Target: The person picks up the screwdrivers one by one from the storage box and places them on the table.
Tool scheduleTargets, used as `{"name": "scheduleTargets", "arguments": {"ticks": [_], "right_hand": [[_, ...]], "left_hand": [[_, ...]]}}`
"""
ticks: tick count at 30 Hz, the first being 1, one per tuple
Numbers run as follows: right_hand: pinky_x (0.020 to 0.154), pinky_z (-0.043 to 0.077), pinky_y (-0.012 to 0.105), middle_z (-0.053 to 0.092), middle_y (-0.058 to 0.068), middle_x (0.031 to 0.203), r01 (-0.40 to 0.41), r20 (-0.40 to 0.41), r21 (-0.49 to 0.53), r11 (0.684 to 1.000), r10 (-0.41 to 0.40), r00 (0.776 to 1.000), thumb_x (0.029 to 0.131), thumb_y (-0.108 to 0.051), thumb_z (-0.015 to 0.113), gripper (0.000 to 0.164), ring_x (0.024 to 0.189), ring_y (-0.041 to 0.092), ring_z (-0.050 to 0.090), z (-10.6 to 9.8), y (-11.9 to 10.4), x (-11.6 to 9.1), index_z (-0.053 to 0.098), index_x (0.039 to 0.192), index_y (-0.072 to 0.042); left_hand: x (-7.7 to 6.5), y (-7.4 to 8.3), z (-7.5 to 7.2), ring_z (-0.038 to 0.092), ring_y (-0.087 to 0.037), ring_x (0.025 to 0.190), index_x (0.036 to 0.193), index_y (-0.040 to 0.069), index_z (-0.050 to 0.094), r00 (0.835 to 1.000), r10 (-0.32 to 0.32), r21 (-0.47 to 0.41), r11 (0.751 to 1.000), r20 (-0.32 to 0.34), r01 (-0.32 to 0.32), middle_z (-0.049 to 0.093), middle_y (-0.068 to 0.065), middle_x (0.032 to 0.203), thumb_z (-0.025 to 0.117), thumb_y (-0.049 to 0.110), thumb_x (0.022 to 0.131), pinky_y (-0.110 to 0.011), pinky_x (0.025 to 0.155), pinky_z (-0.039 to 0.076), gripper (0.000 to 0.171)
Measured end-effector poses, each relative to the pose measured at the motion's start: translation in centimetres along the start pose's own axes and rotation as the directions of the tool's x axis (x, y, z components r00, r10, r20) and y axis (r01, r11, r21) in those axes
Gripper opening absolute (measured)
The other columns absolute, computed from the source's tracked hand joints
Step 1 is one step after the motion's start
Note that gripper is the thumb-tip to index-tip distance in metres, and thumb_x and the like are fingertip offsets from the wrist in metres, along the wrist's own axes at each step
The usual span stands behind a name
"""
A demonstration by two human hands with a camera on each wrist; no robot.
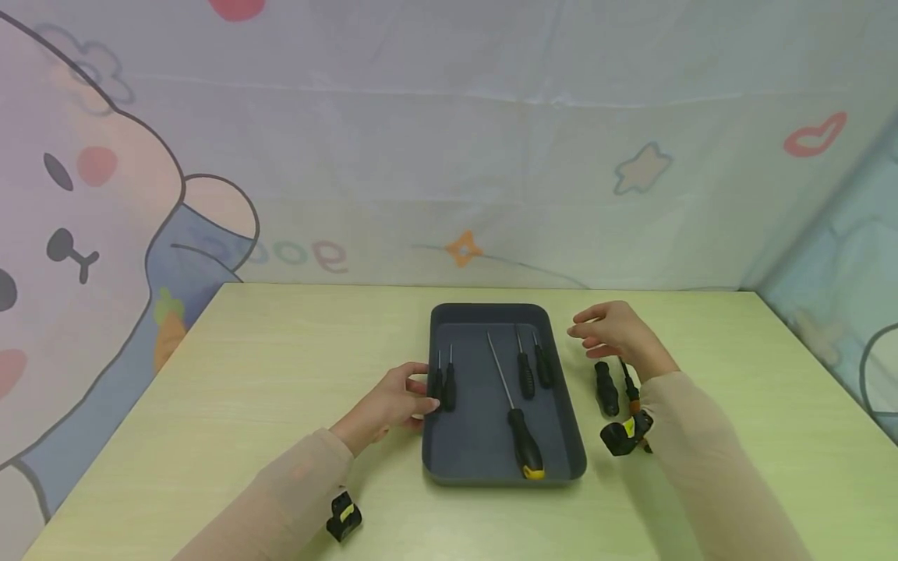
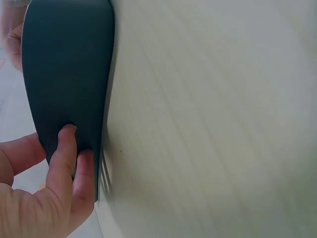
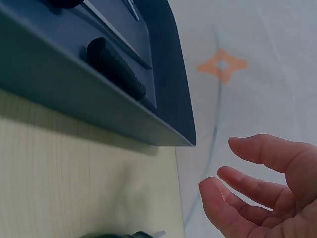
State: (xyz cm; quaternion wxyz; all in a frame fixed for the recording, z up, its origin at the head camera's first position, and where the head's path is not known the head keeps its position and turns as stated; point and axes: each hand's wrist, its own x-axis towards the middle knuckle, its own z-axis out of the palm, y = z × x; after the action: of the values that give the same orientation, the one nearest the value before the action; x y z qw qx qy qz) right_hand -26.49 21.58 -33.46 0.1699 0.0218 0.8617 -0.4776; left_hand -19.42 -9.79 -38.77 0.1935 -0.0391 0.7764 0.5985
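A dark grey tray [image 1: 470, 456] lies on the table with several screwdrivers inside. My left hand [image 1: 389, 401] grips its left side, thumb over the rim and fingers against the outer wall [image 2: 69, 64]. Two small black screwdrivers [image 1: 450, 389] lie by that thumb. In the middle is a long screwdriver [image 1: 525, 444] with a yellow-ended black handle; two shorter ones [image 1: 526, 378] lie to its right. My right hand [image 1: 617, 331] hovers beyond the tray's far right side, fingers loosely bent and apart, holding nothing.
Right of the tray, under my right hand and wrist, lie a black-handled tool [image 1: 606, 389] and a black and orange screwdriver [image 1: 634, 396], partly hidden by the wrist camera. A printed cloth [image 1: 393, 156] hangs behind the table's back edge.
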Motion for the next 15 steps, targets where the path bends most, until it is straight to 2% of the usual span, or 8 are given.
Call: {"name": "scheduleTargets", "arguments": {"ticks": [4,8,15], "right_hand": [[0.075,0.054,0.031,0.05,0.025,0.125,0.009,0.005,0.009,1.0,-0.009,1.0,0.091,-0.015,0.06,0.051,0.085,0.022,0.058,0.4,-0.4,0.1,0.042,0.132,0.01],[0.077,0.054,0.032,0.048,0.025,0.126,0.011,0.016,0.023,1.0,-0.011,1.0,0.092,-0.015,0.059,0.051,0.091,0.025,0.056,0.7,-0.6,0.2,0.042,0.132,0.01],[0.077,0.054,0.032,0.047,0.027,0.126,0.026,0.022,0.032,0.999,-0.026,0.999,0.091,-0.012,0.059,0.049,0.092,0.028,0.056,1.5,-1.2,0.5,0.043,0.131,0.011]], "left_hand": [[0.0,0.1,0.1,0.061,-0.025,0.085,0.137,0.001,0.038,1.0,0.002,-0.002,1.0,0.008,-0.002,0.049,-0.021,0.112,0.062,-0.007,0.084,-0.04,0.07,0.055,0.059],[-0.1,0.1,0.1,0.061,-0.026,0.086,0.137,0.0,0.038,1.0,0.005,-0.007,1.0,0.016,-0.005,0.048,-0.022,0.112,0.062,-0.007,0.084,-0.04,0.07,0.055,0.059],[0.0,0.2,0.1,0.061,-0.025,0.085,0.138,0.001,0.038,1.0,-0.002,-0.006,1.0,0.009,0.002,0.049,-0.021,0.111,0.062,-0.007,0.084,-0.04,0.07,0.055,0.059]]}}
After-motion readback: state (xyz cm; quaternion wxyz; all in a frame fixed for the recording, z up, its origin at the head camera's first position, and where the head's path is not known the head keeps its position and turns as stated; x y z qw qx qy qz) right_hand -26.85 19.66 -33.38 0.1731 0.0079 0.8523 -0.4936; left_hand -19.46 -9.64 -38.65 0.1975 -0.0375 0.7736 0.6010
